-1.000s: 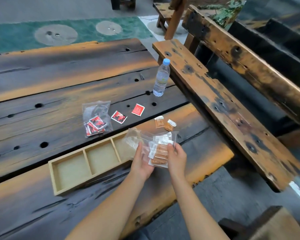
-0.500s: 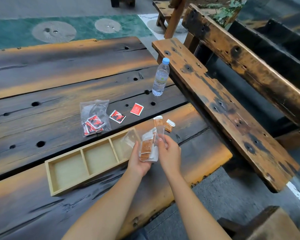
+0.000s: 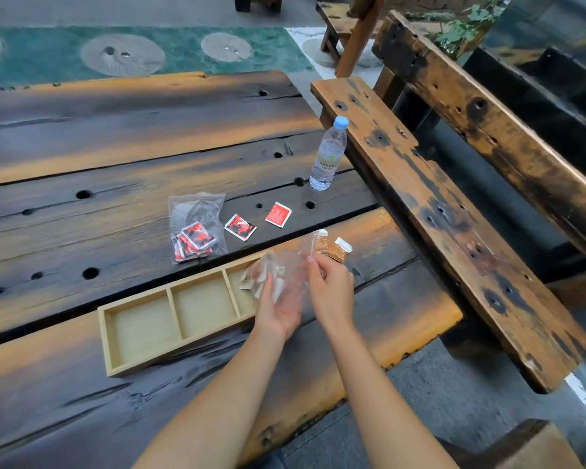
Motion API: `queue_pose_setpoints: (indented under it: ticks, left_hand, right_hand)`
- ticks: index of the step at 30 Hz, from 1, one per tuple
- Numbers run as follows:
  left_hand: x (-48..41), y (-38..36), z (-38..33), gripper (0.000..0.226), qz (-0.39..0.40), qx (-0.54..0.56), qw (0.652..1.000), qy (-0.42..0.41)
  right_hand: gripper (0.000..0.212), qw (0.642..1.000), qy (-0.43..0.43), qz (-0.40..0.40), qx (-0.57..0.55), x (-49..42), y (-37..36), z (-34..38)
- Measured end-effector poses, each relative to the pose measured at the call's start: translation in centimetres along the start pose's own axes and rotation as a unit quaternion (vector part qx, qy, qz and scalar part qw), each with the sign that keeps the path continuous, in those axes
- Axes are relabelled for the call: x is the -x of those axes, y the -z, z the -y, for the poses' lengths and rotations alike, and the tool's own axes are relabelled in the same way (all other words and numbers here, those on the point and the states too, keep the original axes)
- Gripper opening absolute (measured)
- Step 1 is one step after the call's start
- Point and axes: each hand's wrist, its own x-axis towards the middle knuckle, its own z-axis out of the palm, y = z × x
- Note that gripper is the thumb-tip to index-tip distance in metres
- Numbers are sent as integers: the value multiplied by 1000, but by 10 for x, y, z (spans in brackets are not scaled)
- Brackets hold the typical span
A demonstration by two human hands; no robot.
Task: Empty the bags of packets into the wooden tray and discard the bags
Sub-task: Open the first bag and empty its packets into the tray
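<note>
My left hand [image 3: 278, 308] and my right hand [image 3: 330, 286] both grip a clear plastic bag [image 3: 290, 269] over the right compartment of the wooden tray [image 3: 139, 363]. Brown and white packets [image 3: 256, 275] spill from the bag's mouth into that compartment. The tray's left and middle compartments hold nothing. A second clear bag [image 3: 197, 228] with red packets lies behind the tray. Two loose red packets [image 3: 240, 226] [image 3: 278, 214] lie to its right. Two loose brown packets [image 3: 339, 249] sit just beyond my right hand.
A water bottle [image 3: 329, 154] stands upright at the table's right side. A worn wooden bench [image 3: 437, 214] runs along the right edge of the dark plank table [image 3: 115, 147]. Green ground with round stones lies beyond.
The bag went from flat in both hands to tipped up, then leftward over the tray's right compartment. The brown packets have slid toward its mouth and into the tray.
</note>
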Motion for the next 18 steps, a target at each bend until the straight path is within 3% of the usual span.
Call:
queue_pose_setpoints:
  ticks: [12, 18]
  left_hand:
    - [9, -12, -9, 39, -75, 54, 995, -32]
    - [18, -19, -24, 18, -90, 72, 991, -65]
  right_hand:
    - [26, 998, 18, -4, -62, -8, -2, 20]
    - [28, 995, 5, -11, -96, -9, -1, 33]
